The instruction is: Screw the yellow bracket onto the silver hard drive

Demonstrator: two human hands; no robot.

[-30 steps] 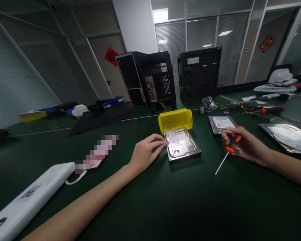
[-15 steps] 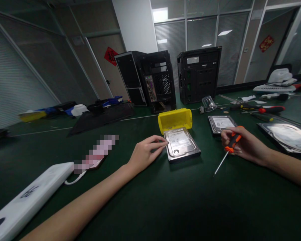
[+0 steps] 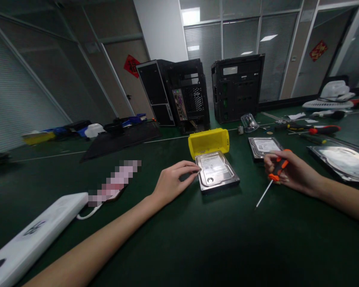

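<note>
A silver hard drive (image 3: 217, 169) lies label up on the green table, its far edge against a yellow plastic bin (image 3: 208, 139) tipped on its side. At the drive's left edge, the fingertips of my left hand (image 3: 176, 177) are pinched together; whatever may be between them is too small to make out. My right hand (image 3: 284, 171) is wrapped round the black and orange handle of a screwdriver (image 3: 277, 169). The screwdriver's thin shaft points down and left, right of the drive. Just beyond that hand is a second hard drive (image 3: 261, 146), partly covered by its fingers.
Black computer cases (image 3: 237, 89) stand at the back. To the right lie a larger silver-and-black device (image 3: 344, 161), pliers and a red-handled tool (image 3: 326, 130). A long white power bank (image 3: 38, 235) with a cable to a pixelated object (image 3: 115, 185) occupies the left.
Both hands, the screwdriver and the hard drives stay almost exactly where they were; only a very slight shift of the left fingertips shows.
</note>
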